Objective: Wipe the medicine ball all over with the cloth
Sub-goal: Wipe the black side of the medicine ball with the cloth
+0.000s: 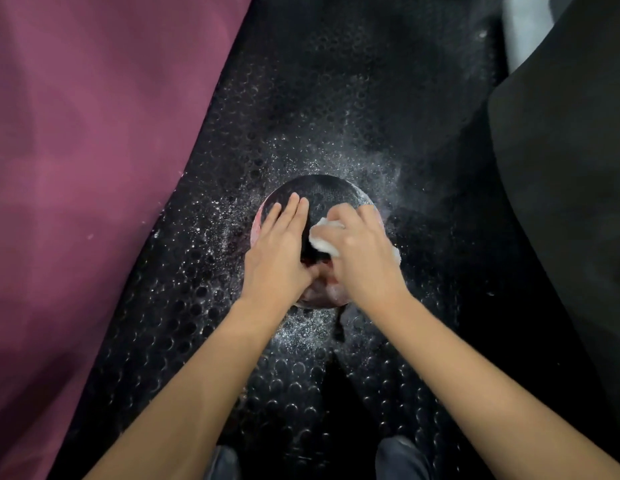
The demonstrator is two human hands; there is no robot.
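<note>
A dark medicine ball (327,194) with reddish patches sits on a black studded rubber mat, dusted with white powder. My left hand (279,247) lies flat on the ball's left side, fingers straight and pointing away from me. My right hand (362,251) grips a bunched white cloth (324,235) and presses it against the ball's top right. The cloth sticks out past my fingers on the left and a little at the right. Both hands hide the ball's near half.
White powder is scattered on the black studded mat (301,98) around the ball. A maroon padded surface (76,168) fills the left side. A dark padded object (571,168) stands at the right. My knees (402,459) show at the bottom edge.
</note>
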